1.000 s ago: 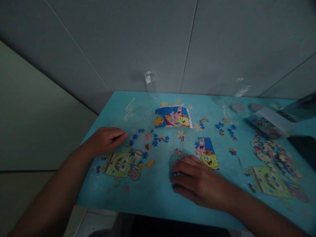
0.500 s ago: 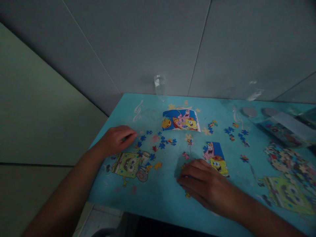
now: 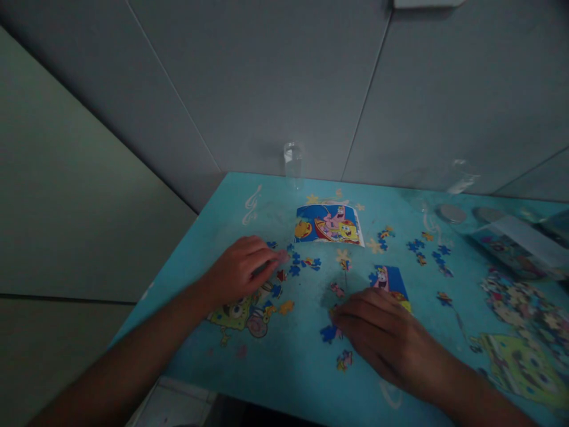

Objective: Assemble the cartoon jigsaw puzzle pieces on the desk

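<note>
The left hand has moved inward since the earlier frame, its fingertips now just beside the loose blue pieces left of the middle of the table, while the right hand has shifted enough to uncover a blue piece and, nearer the front edge, a small yellowish piece. The left hand is loosely curled, with a gap between thumb and forefinger; whether anything is pinched at the tips does not show. The right hand is palm down with its fingers bunched together over a few pieces, and its grip, if it has one, is hidden beneath them. A joined section lies partly under the right hand's knuckles, showing blue background, a pink figure and some yellow. Behind it, the printed picture shows the wider scene, so the joined part appears to cover only a portion, probably the right-hand side. Much looks left to do: small groups of blue pieces lie apart beyond the section, a pink piece sits unattached near the right fingertips, and a large mixed heap spreads at the far right, seemingly unsorted.
</note>
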A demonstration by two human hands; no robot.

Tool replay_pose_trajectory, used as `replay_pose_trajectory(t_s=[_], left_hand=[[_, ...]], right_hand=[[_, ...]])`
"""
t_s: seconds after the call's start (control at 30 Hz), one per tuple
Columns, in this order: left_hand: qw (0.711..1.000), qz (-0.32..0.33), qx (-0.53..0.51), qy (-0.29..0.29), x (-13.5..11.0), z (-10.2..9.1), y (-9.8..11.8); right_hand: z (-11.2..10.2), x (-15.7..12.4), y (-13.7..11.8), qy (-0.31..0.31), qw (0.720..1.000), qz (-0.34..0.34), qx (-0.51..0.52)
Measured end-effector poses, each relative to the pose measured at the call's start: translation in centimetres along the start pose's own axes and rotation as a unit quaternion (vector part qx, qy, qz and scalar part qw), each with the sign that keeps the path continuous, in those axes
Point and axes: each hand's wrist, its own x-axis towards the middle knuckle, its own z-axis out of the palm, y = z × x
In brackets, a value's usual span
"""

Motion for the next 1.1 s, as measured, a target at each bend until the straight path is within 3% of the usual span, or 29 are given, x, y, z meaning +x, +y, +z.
replay_pose_trajectory(t_s=[0.13, 0.27, 0.5, 0.83, 1.1], left_hand=[[0.998, 0.029, 0.051, 0.006, 0.5, 0.7, 0.6], [0.993, 0.062, 0.092, -0.033, 2.3, 2.1, 2.3], [0.991, 0.045, 0.096, -0.079, 5.2, 3.6, 3.5], [0.997, 0.03, 0.021, -0.065, 3.9, 4.6, 3.5], [0.996, 0.054, 0.015, -0.074, 2.7, 3.5, 6.6]], right_hand=[[-0.6, -0.6, 0.6, 0.029, 1.0, -0.005, -0.01], [-0.6, -0.7, 0.5, 0.037, 0.999, -0.012, -0.012], [0.2, 0.0, -0.4, 0.041, 0.998, -0.042, -0.023], [0.8, 0.0, -1.1, 0.014, 0.998, -0.058, -0.026], [0.5, -0.1, -0.7, 0.022, 0.998, -0.05, -0.008]])
